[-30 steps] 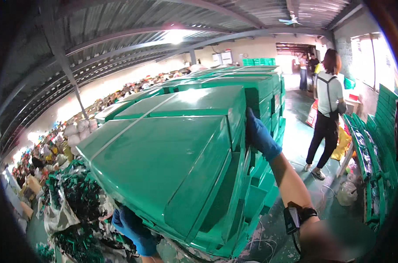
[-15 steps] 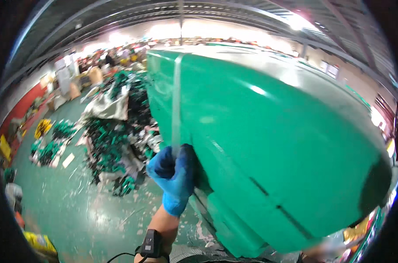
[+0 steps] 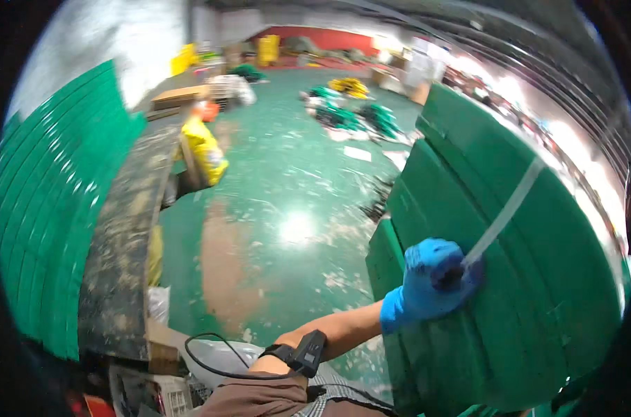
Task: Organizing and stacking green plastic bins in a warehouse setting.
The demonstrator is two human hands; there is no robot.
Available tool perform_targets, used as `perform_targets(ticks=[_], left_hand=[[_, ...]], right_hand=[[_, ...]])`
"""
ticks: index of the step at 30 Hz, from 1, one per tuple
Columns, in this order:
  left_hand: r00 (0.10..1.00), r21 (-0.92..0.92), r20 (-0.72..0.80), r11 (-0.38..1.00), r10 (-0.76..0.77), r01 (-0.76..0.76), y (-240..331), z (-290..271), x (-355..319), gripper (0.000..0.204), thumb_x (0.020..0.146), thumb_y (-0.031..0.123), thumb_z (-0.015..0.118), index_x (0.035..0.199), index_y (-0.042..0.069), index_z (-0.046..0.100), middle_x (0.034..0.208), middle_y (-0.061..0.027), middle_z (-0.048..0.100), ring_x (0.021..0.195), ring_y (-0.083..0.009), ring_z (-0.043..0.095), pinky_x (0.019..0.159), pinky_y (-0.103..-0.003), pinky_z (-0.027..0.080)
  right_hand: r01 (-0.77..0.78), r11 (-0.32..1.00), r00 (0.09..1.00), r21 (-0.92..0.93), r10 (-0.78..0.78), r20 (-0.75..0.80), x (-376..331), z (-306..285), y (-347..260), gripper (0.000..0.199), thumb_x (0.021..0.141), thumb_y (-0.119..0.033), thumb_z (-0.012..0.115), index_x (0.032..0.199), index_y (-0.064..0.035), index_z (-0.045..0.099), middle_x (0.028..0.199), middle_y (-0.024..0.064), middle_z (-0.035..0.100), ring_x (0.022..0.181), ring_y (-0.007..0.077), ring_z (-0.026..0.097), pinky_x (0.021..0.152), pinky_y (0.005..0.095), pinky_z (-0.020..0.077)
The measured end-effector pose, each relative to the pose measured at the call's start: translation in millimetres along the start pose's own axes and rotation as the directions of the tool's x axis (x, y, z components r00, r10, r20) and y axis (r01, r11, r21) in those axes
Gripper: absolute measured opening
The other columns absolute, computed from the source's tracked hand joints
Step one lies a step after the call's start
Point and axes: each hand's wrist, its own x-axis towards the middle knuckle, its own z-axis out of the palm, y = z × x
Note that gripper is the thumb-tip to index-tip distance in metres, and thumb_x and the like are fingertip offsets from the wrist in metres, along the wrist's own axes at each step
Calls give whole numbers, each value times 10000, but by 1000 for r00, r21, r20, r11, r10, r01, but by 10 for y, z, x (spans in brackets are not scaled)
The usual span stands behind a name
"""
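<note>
My left hand, in a blue glove, is closed around a pale flat strap. The strap runs up over a bundle of large green panels standing on the right, and my knuckles rest close against its face. On my left forearm sits a black strapped-on device with a cable. My right hand does not show; the far side of the bundle is hidden.
Along the left, a worn dark bench bears a row of stacked green sheets. Beyond it stands a yellow bag. Farther off on the green floor lie heaps of green pieces, a yellow heap and a white sheet.
The view has swung left, bringing the bench and stacked sheets in. The green bundle now shows its layered side and sits farther right. My left hand keeps its grip on the strap.
</note>
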Motion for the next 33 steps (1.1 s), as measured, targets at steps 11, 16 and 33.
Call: perform_targets(ticks=[11,16,33], left_hand=[[983,583,-165,812,86,27,-955,-2207,278,162,641,113,721,704,90,573,599,-35,512,523,-230,506,482,-345,389],[932,771,-359,579,50,266,-1579,-2976,481,147,668,97,696,674,98,549,565,-25,476,499,-198,466,467,-302,364],[609,717,-662,134,436,684,-2846,-5233,1506,267,829,86,613,598,32,491,563,16,486,532,-84,432,496,-261,368]], right_hand=[[-322,924,798,205,149,584,744,3970,1669,512,941,-421,388,1264,-27,442,1148,45,515,961,129,489,804,280,421],[-452,865,648,218,150,747,960,5794,2407,497,946,-408,391,1249,-20,466,1120,42,542,930,118,511,784,267,438],[-584,778,279,230,-74,958,12,11291,2799,414,955,-367,404,1094,-24,588,951,17,622,785,85,559,718,252,475]])
